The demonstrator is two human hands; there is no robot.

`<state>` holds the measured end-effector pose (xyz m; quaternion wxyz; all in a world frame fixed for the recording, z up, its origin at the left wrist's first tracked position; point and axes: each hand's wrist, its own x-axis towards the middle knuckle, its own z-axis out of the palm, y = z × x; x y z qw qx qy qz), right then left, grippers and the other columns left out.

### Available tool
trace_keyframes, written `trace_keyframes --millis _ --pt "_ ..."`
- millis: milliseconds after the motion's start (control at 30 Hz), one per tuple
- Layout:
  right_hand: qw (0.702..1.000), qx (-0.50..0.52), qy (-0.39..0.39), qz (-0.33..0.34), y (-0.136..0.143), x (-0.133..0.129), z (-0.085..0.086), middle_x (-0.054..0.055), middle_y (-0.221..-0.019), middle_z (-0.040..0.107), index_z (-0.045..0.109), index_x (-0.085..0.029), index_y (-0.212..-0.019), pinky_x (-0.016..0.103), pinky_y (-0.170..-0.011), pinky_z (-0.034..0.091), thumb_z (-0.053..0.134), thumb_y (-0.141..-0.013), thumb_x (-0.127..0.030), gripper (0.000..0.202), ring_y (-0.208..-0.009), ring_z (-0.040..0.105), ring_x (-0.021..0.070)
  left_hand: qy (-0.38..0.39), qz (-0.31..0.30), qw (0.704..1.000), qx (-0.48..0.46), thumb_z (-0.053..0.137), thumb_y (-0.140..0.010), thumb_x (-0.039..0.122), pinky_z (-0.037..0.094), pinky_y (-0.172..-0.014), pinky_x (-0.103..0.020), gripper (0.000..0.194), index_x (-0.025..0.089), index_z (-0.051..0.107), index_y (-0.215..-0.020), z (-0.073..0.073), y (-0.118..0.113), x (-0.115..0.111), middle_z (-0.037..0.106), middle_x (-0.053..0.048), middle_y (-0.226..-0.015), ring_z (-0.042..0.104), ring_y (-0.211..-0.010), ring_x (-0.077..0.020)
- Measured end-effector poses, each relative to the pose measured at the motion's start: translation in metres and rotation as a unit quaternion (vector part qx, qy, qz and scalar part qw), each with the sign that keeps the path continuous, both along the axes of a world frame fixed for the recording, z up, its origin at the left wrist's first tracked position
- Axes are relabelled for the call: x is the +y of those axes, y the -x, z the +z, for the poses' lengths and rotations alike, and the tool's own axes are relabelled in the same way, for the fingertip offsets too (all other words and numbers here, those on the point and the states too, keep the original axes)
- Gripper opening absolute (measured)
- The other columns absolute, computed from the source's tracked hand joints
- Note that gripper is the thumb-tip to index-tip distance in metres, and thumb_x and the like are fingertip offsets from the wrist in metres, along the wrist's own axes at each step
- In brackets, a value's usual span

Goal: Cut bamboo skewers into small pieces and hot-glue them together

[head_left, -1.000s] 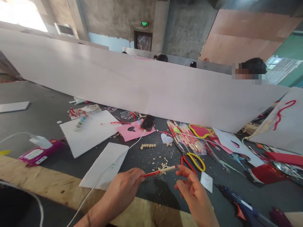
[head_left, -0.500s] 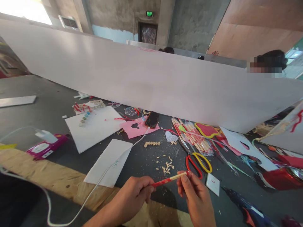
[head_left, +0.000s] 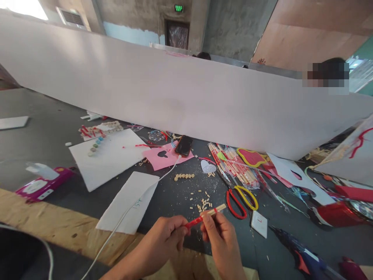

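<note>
A pair of pale wooden chopsticks (head_left: 220, 208) with a red printed wrapper (head_left: 194, 223) spans the space between my hands. My left hand (head_left: 163, 237) is closed round the wrapper's left end. With thumb and fingers, my right hand (head_left: 220, 235) pinches the sticks further along, and their bare ends stick out beyond it to the upper right. Small cut wooden pieces (head_left: 205, 203) lie scattered just behind the hands. Scissors (head_left: 237, 202) with one red and one yellow handle rest to the right, near a small white tile (head_left: 259, 224).
More wrapped chopsticks (head_left: 237, 163) lie in a pile behind the scissors. A glue gun (head_left: 303, 249) and a red can (head_left: 340, 213) are at the right. White boards (head_left: 128, 202), a phone (head_left: 184, 146) on a cable and a purple power strip (head_left: 46, 182) occupy the left and middle. A tall white panel (head_left: 175, 93) stands behind.
My right hand has moved left along the chopsticks, closer to my left hand. Two bare stick ends now show past its fingers. My left hand keeps its hold.
</note>
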<state>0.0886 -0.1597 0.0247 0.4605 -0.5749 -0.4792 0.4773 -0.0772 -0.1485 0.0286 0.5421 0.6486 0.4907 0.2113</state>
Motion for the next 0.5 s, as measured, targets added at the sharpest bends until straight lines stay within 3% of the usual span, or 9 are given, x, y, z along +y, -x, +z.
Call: trace_keyframes --millis 333,433,500 --pt "0.997 -0.057 0.000 0.053 0.003 0.002 -0.006 -0.001 -0.058 0.054 0.063 -0.017 -0.080 0.022 -0.050 0.040 0.052 -0.082 -0.052 0.037 -0.054 0.047 0.0129 -0.069 -0.005 0.998 0.013 0.034 -0.088 0.024 0.032 -0.052 -0.019 0.028 0.018 0.045 -0.063 -0.002 -0.002 0.004 0.050 0.003 -0.057 0.045 -0.054 -0.0098" --pt "0.998 -0.013 0.004 0.057 -0.003 0.002 -0.005 0.001 -0.068 0.060 0.063 -0.018 -0.097 0.023 -0.054 0.043 0.057 -0.079 -0.051 0.038 -0.059 0.051 0.0143 -0.099 -0.016 0.994 0.035 0.034 -0.087 0.023 0.030 -0.051 -0.019 0.025 0.018 0.046 -0.065 0.000 0.004 0.006 0.049 0.004 -0.058 0.044 -0.054 -0.0096" --pt "0.999 0.032 -0.012 0.018 -0.012 0.003 -0.005 0.003 -0.080 0.062 0.057 -0.021 -0.111 0.024 -0.056 0.045 0.062 -0.076 -0.049 0.046 -0.062 0.054 0.0145 -0.101 -0.012 0.994 0.049 0.033 -0.088 0.023 0.030 -0.051 -0.019 0.025 0.019 0.046 -0.067 0.002 0.009 0.008 0.049 0.005 -0.059 0.044 -0.054 -0.0094"
